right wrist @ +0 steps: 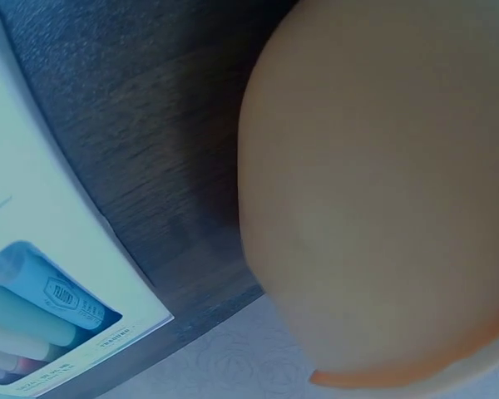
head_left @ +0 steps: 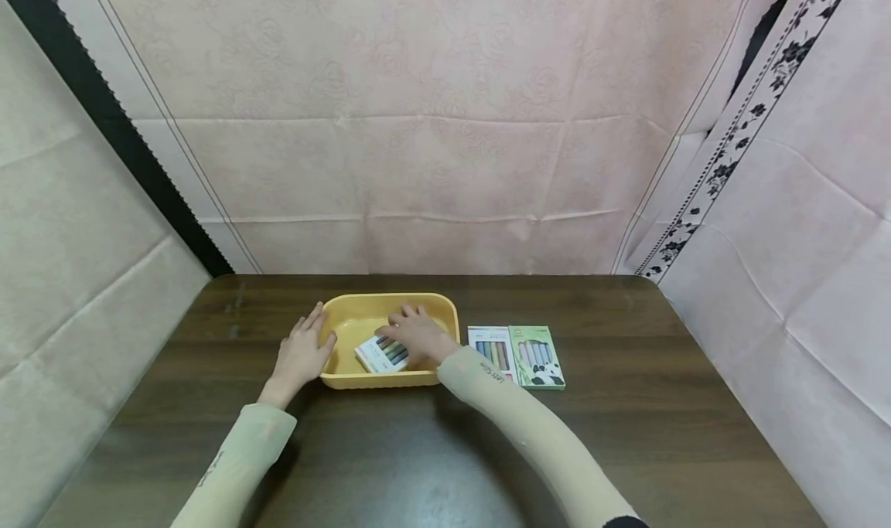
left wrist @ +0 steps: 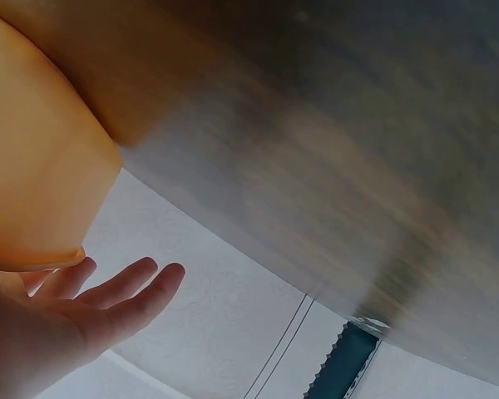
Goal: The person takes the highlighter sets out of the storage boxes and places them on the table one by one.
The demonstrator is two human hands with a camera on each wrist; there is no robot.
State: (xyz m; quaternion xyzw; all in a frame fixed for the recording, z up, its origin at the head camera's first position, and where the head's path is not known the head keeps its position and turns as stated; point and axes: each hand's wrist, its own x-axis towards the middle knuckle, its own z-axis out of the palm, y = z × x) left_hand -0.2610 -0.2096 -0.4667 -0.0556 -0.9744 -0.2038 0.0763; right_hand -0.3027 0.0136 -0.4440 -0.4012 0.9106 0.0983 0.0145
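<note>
A yellow plastic basket [head_left: 390, 381] stands on the table, with a white windowed box of marker pens [head_left: 381, 355] lying tilted inside. My left hand [head_left: 299, 358] rests at the basket's left rim, fingers spread and thumb over the edge; the left wrist view shows that hand [left wrist: 83, 324] beside the basket wall [left wrist: 33, 158]. My right hand [head_left: 420, 336] reaches over the right side, above the box's right end, fingers loosely extended. It partly hides the box, and I see no grip on it. The right wrist view shows mostly the basket's outer wall [right wrist: 374, 191].
Right of the basket, a white marker box [head_left: 490, 350] and a green marker box with a panda picture [head_left: 537, 358] lie side by side on the dark wooden table [head_left: 390, 458]. Pale cloth [head_left: 418, 165] hangs behind the table and along both sides.
</note>
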